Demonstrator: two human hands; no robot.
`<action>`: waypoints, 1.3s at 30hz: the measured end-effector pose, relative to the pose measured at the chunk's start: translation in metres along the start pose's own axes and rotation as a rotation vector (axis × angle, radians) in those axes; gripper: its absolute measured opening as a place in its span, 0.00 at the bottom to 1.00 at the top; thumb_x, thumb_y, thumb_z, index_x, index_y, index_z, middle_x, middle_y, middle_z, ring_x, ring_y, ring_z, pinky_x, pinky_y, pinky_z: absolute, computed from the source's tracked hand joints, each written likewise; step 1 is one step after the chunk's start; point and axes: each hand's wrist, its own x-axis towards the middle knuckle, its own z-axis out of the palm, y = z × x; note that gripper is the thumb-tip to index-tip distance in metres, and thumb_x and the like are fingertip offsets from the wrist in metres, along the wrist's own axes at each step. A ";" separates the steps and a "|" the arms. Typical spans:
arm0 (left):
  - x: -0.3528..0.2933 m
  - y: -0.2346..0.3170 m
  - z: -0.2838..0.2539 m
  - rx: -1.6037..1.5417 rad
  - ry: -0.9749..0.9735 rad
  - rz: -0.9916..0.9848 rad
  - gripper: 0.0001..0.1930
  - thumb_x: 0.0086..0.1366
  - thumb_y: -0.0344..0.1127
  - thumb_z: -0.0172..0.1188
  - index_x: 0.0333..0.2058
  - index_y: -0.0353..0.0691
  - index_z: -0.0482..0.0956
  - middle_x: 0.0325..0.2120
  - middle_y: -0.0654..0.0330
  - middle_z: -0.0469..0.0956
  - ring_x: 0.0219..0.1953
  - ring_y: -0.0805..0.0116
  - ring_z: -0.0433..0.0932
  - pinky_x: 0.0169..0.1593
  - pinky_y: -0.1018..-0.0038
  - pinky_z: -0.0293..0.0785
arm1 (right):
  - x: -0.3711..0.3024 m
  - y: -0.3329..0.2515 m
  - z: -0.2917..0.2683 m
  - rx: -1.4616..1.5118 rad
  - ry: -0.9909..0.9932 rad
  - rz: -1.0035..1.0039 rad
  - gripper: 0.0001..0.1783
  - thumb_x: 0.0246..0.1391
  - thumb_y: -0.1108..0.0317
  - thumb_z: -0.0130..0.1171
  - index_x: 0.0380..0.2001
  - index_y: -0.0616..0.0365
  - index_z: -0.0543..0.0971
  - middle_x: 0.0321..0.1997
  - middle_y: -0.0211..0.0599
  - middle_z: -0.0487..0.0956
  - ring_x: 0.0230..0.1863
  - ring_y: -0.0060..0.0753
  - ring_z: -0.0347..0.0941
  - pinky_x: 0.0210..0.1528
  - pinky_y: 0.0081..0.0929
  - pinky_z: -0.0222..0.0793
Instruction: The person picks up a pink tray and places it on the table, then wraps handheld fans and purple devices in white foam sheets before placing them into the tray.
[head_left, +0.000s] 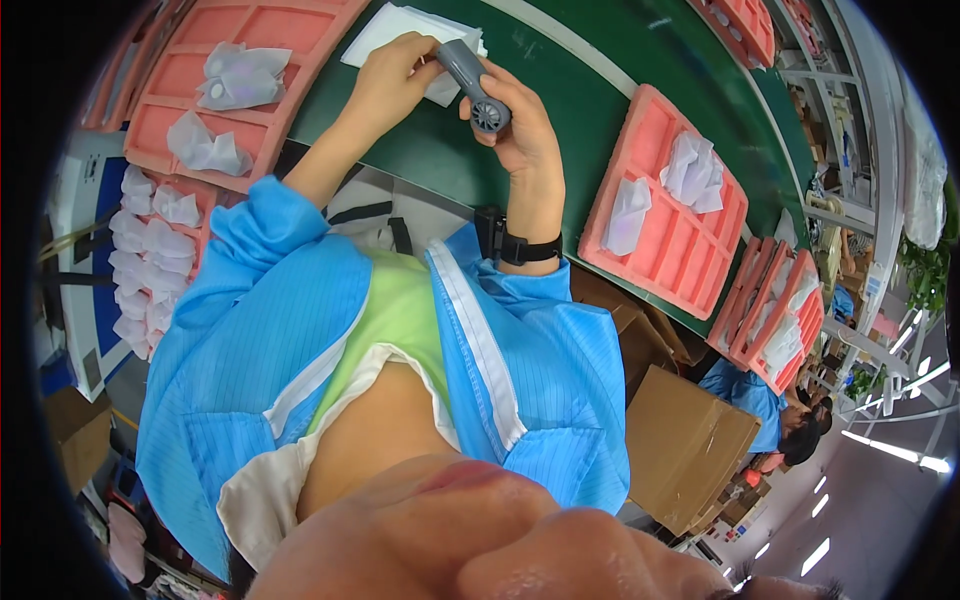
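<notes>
Currently both hands share the small grey plastic handheld fan (472, 88), held just above the green surface (560, 110). Right hand (525, 130) is closed around its round head; left hand (392, 75) pinches the handle end over a white folded sheet (400, 25), probably steadying it. Pink foam trays (665, 215) flank both sides, within reach.
</notes>
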 end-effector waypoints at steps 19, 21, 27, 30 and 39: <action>-0.036 0.056 -0.049 -0.203 -0.048 0.379 0.05 0.56 0.23 0.60 0.32 0.34 0.76 0.34 0.56 0.73 0.33 0.60 0.73 0.37 0.74 0.70 | -0.014 0.002 0.036 -1.017 0.539 -0.961 0.13 0.45 0.73 0.62 0.33 0.60 0.70 0.16 0.28 0.72 0.17 0.11 0.62 0.20 0.12 0.55; -0.039 0.060 -0.050 -0.253 -0.130 0.445 0.09 0.54 0.24 0.61 0.35 0.36 0.76 0.35 0.56 0.74 0.34 0.58 0.74 0.36 0.72 0.71 | -0.014 0.003 0.039 -1.012 0.520 -0.988 0.12 0.45 0.73 0.62 0.33 0.60 0.70 0.16 0.28 0.72 0.17 0.11 0.61 0.20 0.12 0.55; -0.040 0.072 -0.059 -0.100 -0.009 0.403 0.17 0.51 0.26 0.65 0.42 0.40 0.76 0.40 0.57 0.76 0.38 0.55 0.76 0.37 0.72 0.73 | -0.024 -0.004 0.041 -0.968 0.414 -0.632 0.09 0.53 0.68 0.56 0.34 0.61 0.70 0.19 0.27 0.73 0.20 0.14 0.64 0.22 0.13 0.58; -0.046 0.056 -0.048 0.051 -0.010 0.321 0.25 0.47 0.28 0.69 0.46 0.44 0.75 0.43 0.57 0.76 0.41 0.55 0.77 0.38 0.71 0.74 | -0.027 -0.007 0.047 -0.731 0.305 -0.578 0.14 0.59 0.60 0.52 0.40 0.61 0.69 0.25 0.31 0.76 0.27 0.18 0.68 0.28 0.16 0.62; -0.044 0.069 -0.071 -0.403 0.100 0.135 0.21 0.49 0.28 0.69 0.44 0.44 0.76 0.41 0.62 0.77 0.39 0.69 0.77 0.36 0.75 0.73 | -0.024 0.014 0.071 -0.075 -0.040 -0.325 0.35 0.64 0.44 0.42 0.62 0.63 0.58 0.55 0.43 0.70 0.55 0.33 0.66 0.60 0.29 0.57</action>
